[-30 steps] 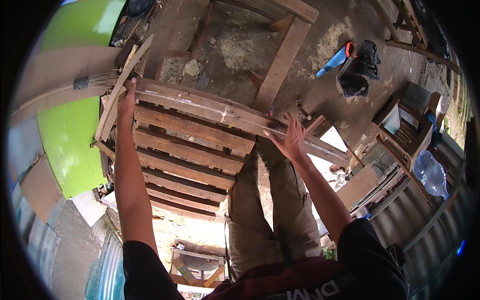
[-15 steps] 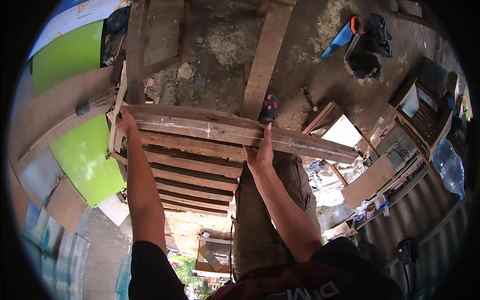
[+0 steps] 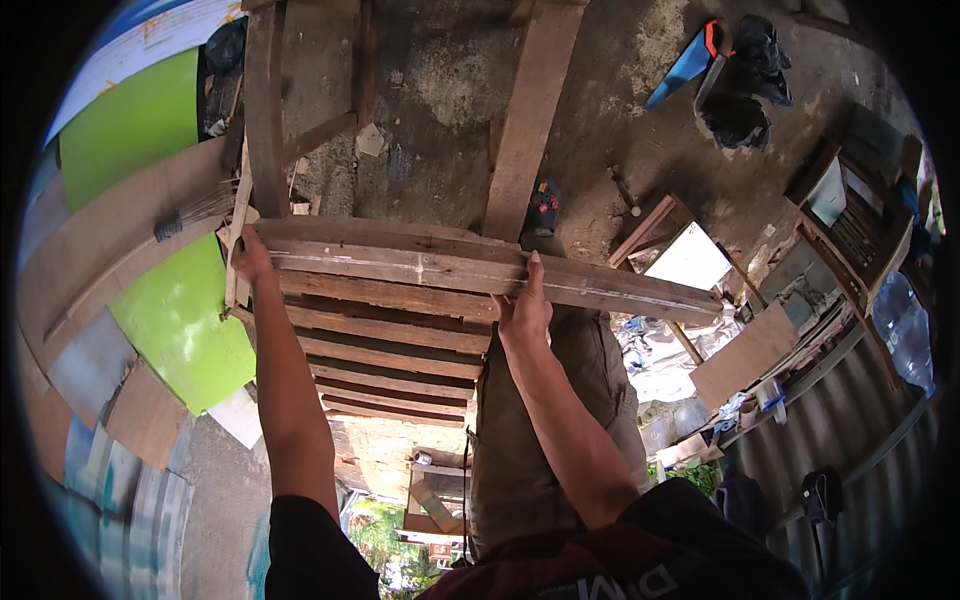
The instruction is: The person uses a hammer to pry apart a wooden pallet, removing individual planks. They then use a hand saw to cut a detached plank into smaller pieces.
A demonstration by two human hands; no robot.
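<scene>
A long weathered wooden beam (image 3: 410, 262) lies across the picture in front of me, with a pale streak along its near face. My left hand (image 3: 252, 258) is closed around its left end, beside an upright wooden strip. Farther right, my right hand (image 3: 526, 308) grips the same beam from the near side, thumb on top and fingers partly hidden beneath. Several parallel wooden slats (image 3: 390, 340) show below the beam, left of my trousered leg. Beyond it, a thick timber (image 3: 535, 115) runs away from me, and another timber (image 3: 265, 110) stands at the left.
A blue handsaw (image 3: 682, 70) and black plastic (image 3: 745, 95) lie on the floor at the far right. A hammer (image 3: 625, 190) is nearer. Green panels (image 3: 185, 320) lean at the left. A small wooden frame (image 3: 655, 230) and a clear bottle (image 3: 903, 320) are at the right.
The beam and my left hand sit slightly lower in the picture, and the whole view has shifted a little. Both hands keep their hold on the beam.
</scene>
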